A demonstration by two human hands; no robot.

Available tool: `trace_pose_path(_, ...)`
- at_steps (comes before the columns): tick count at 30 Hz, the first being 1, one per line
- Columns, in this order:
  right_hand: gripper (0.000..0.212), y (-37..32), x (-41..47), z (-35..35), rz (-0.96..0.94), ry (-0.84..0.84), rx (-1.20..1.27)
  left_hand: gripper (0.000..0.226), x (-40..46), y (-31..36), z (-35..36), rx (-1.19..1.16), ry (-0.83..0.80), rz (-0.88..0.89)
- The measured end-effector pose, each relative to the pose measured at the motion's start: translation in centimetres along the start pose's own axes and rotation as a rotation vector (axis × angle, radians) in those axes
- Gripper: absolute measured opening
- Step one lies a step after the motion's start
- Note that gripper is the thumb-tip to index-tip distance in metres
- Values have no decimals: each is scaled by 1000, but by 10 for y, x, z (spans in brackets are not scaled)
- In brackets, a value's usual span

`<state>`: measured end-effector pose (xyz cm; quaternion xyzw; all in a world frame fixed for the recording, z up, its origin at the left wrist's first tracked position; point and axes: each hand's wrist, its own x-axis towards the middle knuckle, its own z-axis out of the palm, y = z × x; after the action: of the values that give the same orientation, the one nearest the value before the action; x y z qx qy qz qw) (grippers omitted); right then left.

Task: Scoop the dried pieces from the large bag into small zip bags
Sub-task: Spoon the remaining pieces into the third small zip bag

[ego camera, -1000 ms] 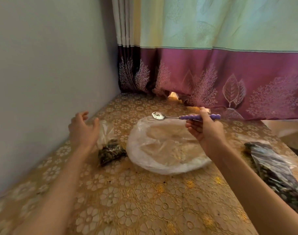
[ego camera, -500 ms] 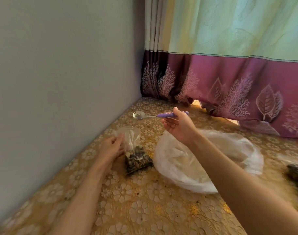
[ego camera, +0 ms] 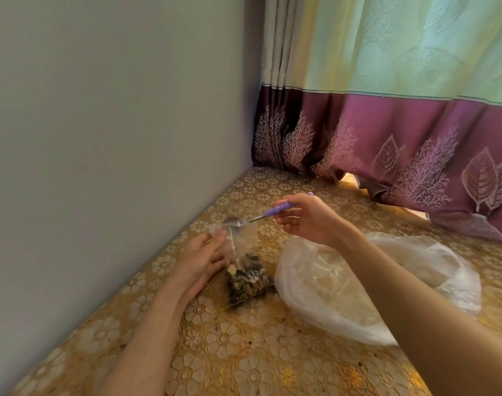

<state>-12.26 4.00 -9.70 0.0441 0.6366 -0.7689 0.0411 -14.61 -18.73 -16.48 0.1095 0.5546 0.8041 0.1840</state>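
Note:
A small clear zip bag (ego camera: 245,270), partly filled with dark dried pieces, stands on the gold flowered tablecloth (ego camera: 244,352) near the wall. My left hand (ego camera: 205,257) holds the bag's upper left edge. My right hand (ego camera: 306,220) pinches the purple handle of a metal spoon (ego camera: 268,214), whose bowl is at the bag's open top. To the right lies the large crumpled clear bag (ego camera: 329,295), partly hidden by my right forearm; its contents look pale and hard to make out.
A grey wall (ego camera: 115,138) runs close along the left of the table. A green and purple curtain (ego camera: 401,138) hangs at the back, its hem on the tabletop. Bare tablecloth stretches in front of the bags.
My right hand carried the spoon left from above the large bag to the small bag's mouth. My left hand closed in and took the small bag's edge. The view swung left.

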Motion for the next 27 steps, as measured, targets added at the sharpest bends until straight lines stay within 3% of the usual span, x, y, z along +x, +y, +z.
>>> trace_pose_path(9, 23, -13, -12, 3, -201, -108, -154, 29, -1, 1, 2, -33, -6, 35)
trace_pose_path(19, 25, -15, -34, -5, -331, -79, -153, 32, -3, 2, 2, 16, -9, 89)
trace_pose_path(27, 35, -1, -83, -30, -282, 243, 255, 29, -9, 6, 11, 69, 106, 133)
